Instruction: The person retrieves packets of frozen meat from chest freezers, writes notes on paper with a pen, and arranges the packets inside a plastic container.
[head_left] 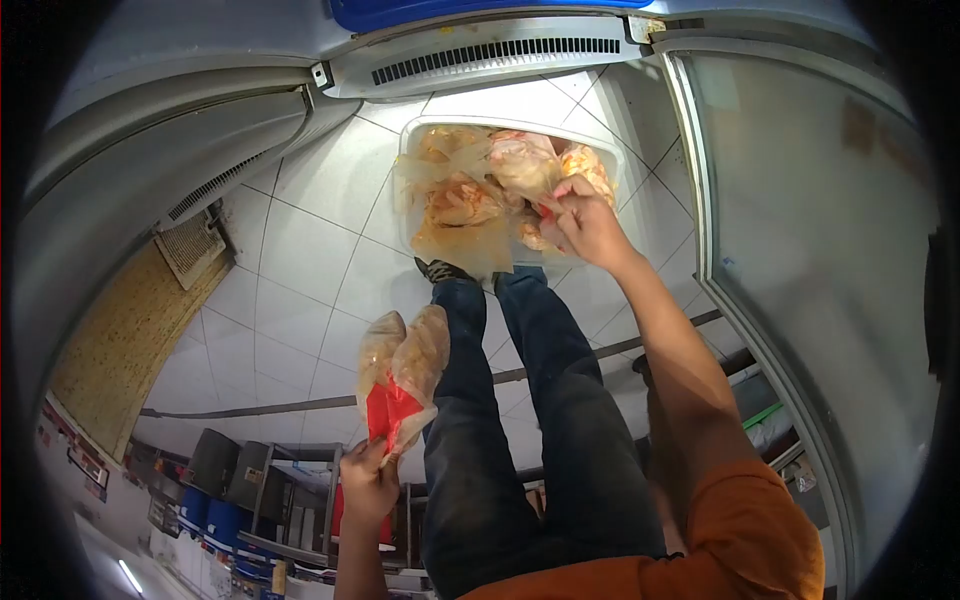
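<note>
My left hand (pixel 369 482) is closed around the gathered necks of two clear plastic bags (pixel 405 350). They hold pale contents that I cannot make out, and a red piece (pixel 391 406) shows at their necks. My right hand (pixel 590 228) reaches into a white plastic tub (pixel 402 205) on the floor. Its fingers pinch the twisted top of a plastic bag (pixel 525 165) with pinkish contents, and a bit of red shows beside the fingertips. Other bags with orange and yellowish contents (pixel 460 203) fill the tub around it.
A glass door (pixel 820 190) stands open at the right, and a grey appliance door (pixel 190 150) at the left. Beyond the tub is a vented grey panel (pixel 495 60). My legs (pixel 530 400) are close to the tub. Shelving (pixel 265 500) stands at the lower left.
</note>
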